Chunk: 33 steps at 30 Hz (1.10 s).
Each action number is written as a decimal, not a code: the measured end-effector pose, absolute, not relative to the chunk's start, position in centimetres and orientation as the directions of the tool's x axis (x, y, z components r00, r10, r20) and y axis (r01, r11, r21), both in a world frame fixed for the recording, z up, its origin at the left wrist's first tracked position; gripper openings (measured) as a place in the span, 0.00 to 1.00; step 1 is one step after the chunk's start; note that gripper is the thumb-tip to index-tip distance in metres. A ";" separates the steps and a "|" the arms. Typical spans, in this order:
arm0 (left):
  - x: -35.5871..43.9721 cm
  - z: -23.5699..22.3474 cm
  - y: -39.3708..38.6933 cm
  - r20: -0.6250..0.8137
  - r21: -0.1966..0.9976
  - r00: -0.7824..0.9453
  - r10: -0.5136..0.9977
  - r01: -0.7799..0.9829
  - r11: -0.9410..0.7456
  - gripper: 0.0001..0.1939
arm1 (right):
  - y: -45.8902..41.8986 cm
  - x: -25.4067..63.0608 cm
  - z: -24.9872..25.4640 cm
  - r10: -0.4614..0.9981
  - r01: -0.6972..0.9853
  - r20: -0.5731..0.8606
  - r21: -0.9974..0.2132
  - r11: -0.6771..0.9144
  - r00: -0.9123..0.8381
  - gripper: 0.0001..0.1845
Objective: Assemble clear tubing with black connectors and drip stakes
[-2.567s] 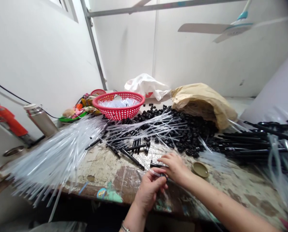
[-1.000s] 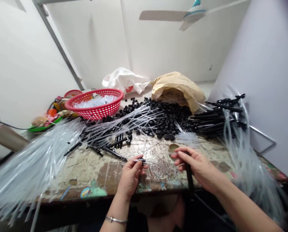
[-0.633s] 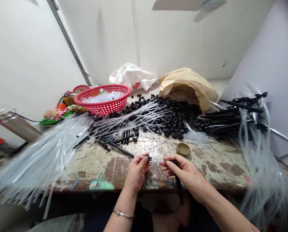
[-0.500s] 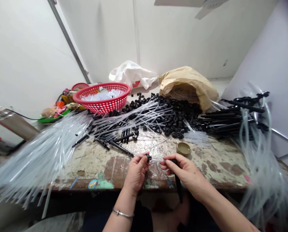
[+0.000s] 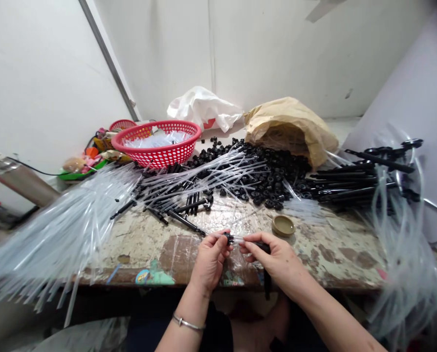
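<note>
Near the table's front edge, my left hand (image 5: 209, 259) is closed in a pinch on a small black plastic fitting (image 5: 228, 238). Just to its right, the fingertips of my right hand (image 5: 277, 256) pinch a thin clear tube (image 5: 237, 239) that reaches to the fitting. How far the tube sits in the fitting is too small to tell. A dark tube-like piece (image 5: 267, 283) also shows at my right hand and hangs below the table edge; its full shape is partly hidden by the fingers. Behind my right hand stands a small round dish (image 5: 283, 226).
Loose black fittings (image 5: 266, 183) are heaped behind the hands, with thin clear tubes (image 5: 204, 176) across them. Clear tubing (image 5: 75, 215) covers the left side. A red basket (image 5: 156, 155), a brown paper bag (image 5: 292, 115) and black rods (image 5: 354, 183) stand or lie farther back.
My right hand has come closer to the left one, so less of the clear tube shows between them. The dark piece at my right hand has shifted. The view has moved slightly.
</note>
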State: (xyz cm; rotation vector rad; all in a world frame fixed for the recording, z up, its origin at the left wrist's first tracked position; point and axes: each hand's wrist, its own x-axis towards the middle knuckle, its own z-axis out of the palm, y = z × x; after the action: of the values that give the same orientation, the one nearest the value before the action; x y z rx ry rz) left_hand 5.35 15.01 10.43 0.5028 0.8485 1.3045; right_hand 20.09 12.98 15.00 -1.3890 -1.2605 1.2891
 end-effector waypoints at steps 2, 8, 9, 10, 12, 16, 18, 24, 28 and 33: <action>5.3 10.4 15.0 -0.258 0.742 0.043 0.965 -0.630 0.227 0.14 | 13.2 19.8 15.1 0.989 0.144 -0.147 -0.979 -0.142 -0.023 0.15; 5.3 10.5 15.1 -0.263 0.734 0.059 0.963 -0.636 0.240 0.14 | 13.6 19.4 15.3 0.988 0.142 -0.155 -0.978 -0.152 -0.010 0.12; 5.3 10.4 15.1 -0.263 0.734 0.063 0.963 -0.634 0.242 0.15 | 13.6 19.4 15.3 0.988 0.130 -0.156 -0.980 -0.153 -0.009 0.11; 5.3 10.4 15.1 -0.262 0.735 0.068 0.963 -0.633 0.245 0.15 | 13.6 19.4 15.4 0.988 0.126 -0.156 -0.980 -0.154 -0.009 0.11; 5.2 10.5 15.1 -0.261 0.733 0.076 0.962 -0.633 0.249 0.16 | 13.6 19.4 15.5 0.987 0.133 -0.158 -0.979 -0.155 -0.014 0.10; 5.1 10.5 15.1 -0.261 0.730 0.084 0.962 -0.634 0.253 0.17 | 13.6 19.3 15.8 0.984 0.127 -0.175 -0.977 -0.172 -0.014 0.10; 5.0 10.5 15.1 -0.264 0.727 0.090 0.960 -0.636 0.259 0.17 | 13.6 19.3 15.9 0.986 0.126 -0.166 -0.979 -0.162 -0.016 0.10; 4.9 10.3 15.1 -0.265 0.716 0.099 0.959 -0.646 0.265 0.17 | 13.8 19.2 15.9 0.988 0.153 -0.152 -0.978 -0.144 -0.040 0.10; 5.0 10.6 15.1 -0.269 0.723 0.082 0.960 -0.641 0.257 0.17 | 13.9 19.0 15.8 0.987 0.152 -0.152 -0.978 -0.143 -0.049 0.09; 5.2 11.0 15.1 -0.292 0.749 0.007 0.956 -0.621 0.233 0.14 | 13.2 19.5 16.0 0.988 0.277 0.010 -0.959 0.053 -0.154 0.09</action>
State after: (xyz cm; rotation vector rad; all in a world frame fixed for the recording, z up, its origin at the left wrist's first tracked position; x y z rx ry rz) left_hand 5.24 15.08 11.00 0.4753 0.8924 1.3079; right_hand 19.51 13.20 15.98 -1.3157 -1.5483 1.1483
